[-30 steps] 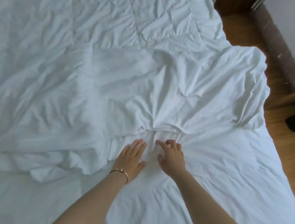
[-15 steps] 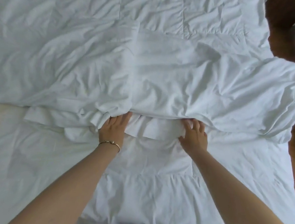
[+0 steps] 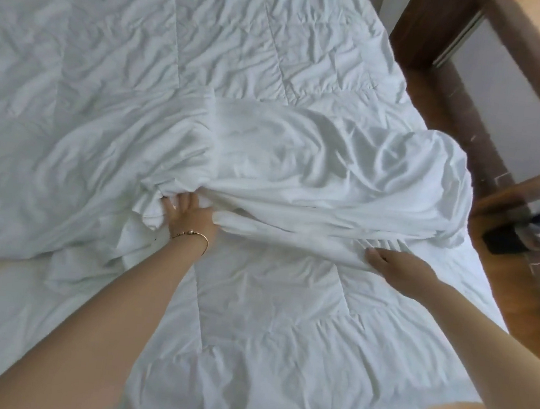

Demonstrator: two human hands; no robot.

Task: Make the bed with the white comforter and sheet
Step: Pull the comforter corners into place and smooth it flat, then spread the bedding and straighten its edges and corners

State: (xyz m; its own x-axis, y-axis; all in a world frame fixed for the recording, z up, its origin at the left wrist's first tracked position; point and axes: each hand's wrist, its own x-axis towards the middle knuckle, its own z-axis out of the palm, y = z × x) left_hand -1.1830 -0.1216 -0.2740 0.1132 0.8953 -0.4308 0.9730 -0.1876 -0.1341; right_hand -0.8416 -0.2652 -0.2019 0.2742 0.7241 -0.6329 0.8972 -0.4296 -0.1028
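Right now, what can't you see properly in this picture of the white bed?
Head view only:
- Left hand fingertips: buried in the bunched white sheet fold.
- Right hand fingertips: tucked under that fold's edge.
- Small dark object on the wooden floor: blurred, unrecognisable.
- White quilted comforter: cut off by the top and left edges.
- Mattress: covered by bedding.

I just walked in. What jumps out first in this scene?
Two bare arms reach over a rumpled white bed. The left hand, with a thin gold bracelet at its wrist, grips a bunched fold of the white sheet at centre; the right hand holds the same fold further right, near the wooden floor.
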